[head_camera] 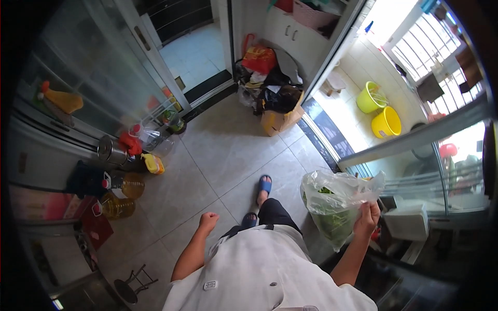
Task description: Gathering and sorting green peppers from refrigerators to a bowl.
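A clear plastic bag [330,210] hangs from my right hand [366,219], which grips it near its gathered rim. Leafy greens [337,230] fill the lower part and show through the thin film. Over the tiled floor, on the other side of my body, is my left hand [209,222]. Its fingers are curled in, and nothing shows in them. My feet in blue slippers [265,184] stand on the grey floor tiles, one ahead of the other.
Ahead, a cardboard box [282,120] and several bags crowd the corner. Cooking-oil bottles [118,204], a metal pot [111,149] and a yellow jug [153,163] line the left wall. A folding stool [134,283] is at lower left. Beyond the right doorway stand yellow buckets [386,122].
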Action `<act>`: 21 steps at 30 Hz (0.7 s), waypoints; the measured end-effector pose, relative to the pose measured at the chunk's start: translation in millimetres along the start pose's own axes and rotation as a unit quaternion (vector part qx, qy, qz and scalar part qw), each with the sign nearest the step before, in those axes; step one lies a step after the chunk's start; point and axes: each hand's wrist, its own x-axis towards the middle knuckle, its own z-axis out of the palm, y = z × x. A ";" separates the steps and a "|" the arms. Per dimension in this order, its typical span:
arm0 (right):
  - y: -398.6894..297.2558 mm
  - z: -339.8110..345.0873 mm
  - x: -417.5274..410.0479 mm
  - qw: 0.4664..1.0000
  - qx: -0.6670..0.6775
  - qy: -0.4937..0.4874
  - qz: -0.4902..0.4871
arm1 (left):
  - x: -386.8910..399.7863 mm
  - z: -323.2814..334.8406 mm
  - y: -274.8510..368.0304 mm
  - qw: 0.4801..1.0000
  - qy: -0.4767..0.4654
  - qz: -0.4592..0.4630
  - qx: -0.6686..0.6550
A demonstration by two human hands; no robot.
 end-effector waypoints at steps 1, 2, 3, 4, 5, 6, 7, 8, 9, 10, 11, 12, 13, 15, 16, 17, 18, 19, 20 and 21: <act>5.7 14.7 20.8 1.000 -0.001 -0.007 0.005 | 2.3 -1.7 8.5 0.999 -0.006 -0.013 -0.044; 13.1 29.0 41.8 1.000 -0.009 -0.016 0.009 | 7.7 -6.1 19.4 0.996 -0.010 -0.024 -0.088; 17.0 51.0 64.1 0.999 -0.015 -0.027 0.013 | 17.5 -12.1 22.2 0.995 -0.002 -0.029 -0.090; 20.1 74.3 84.9 0.999 -0.026 -0.017 0.023 | 24.0 -18.5 24.2 0.993 0.017 -0.038 -0.110; 33.0 85.0 106.0 0.999 -0.021 -0.024 0.027 | 32.3 -24.9 24.6 0.990 0.036 -0.044 -0.131; 49.1 93.1 130.6 0.998 -0.007 -0.056 0.031 | 39.7 -33.6 26.4 0.987 0.044 -0.065 -0.141; 65.2 101.6 154.0 0.995 0.008 -0.089 0.035 | 45.7 -44.3 28.3 0.984 0.051 -0.084 -0.151; 75.1 117.5 177.0 0.994 0.001 -0.107 0.026 | 49.1 -53.9 31.4 0.987 0.060 -0.098 -0.113; 75.7 141.6 195.7 0.994 0.006 -0.107 0.030 | 47.9 -67.0 35.4 0.989 0.067 -0.113 -0.070; 74.9 167.1 215.3 0.992 0.006 -0.108 0.062 | 47.3 -72.5 41.3 0.987 0.067 -0.126 -0.071; 75.2 188.4 229.7 0.990 0.006 -0.108 0.095 | 46.3 -83.5 49.7 0.986 0.066 -0.138 -0.071; 88.3 203.7 249.6 0.987 0.004 -0.127 0.102 | 54.7 -91.3 61.6 0.985 0.072 -0.136 -0.073; 98.6 220.8 271.0 0.986 0.008 -0.131 0.100 | 64.2 -100.0 73.0 0.985 0.068 -0.149 -0.061; 99.2 258.8 302.9 0.977 0.014 -0.185 0.101 | 67.4 -102.3 95.8 0.981 0.058 -0.173 -0.059; 103.0 274.3 318.8 0.975 0.012 -0.191 0.109 | 74.3 -103.5 111.5 0.977 0.092 -0.154 -0.115; 99.0 299.0 335.6 0.974 0.009 -0.201 0.107 | 85.4 -105.4 134.1 0.967 0.131 -0.132 -0.173; 96.0 327.9 348.7 0.969 0.031 -0.209 0.126 | 92.3 -108.7 159.5 0.967 0.125 -0.148 -0.166; 95.9 350.2 364.6 0.964 0.052 -0.216 0.146 | 104.2 -106.5 173.3 0.965 0.126 -0.148 -0.176; 101.0 369.0 379.0 0.958 0.063 -0.237 0.147 | 113.0 -108.8 183.3 0.976 0.114 -0.141 -0.123; 104.1 388.2 393.3 0.957 0.060 -0.244 0.146 | 124.4 -111.2 192.1 0.983 0.101 -0.134 -0.070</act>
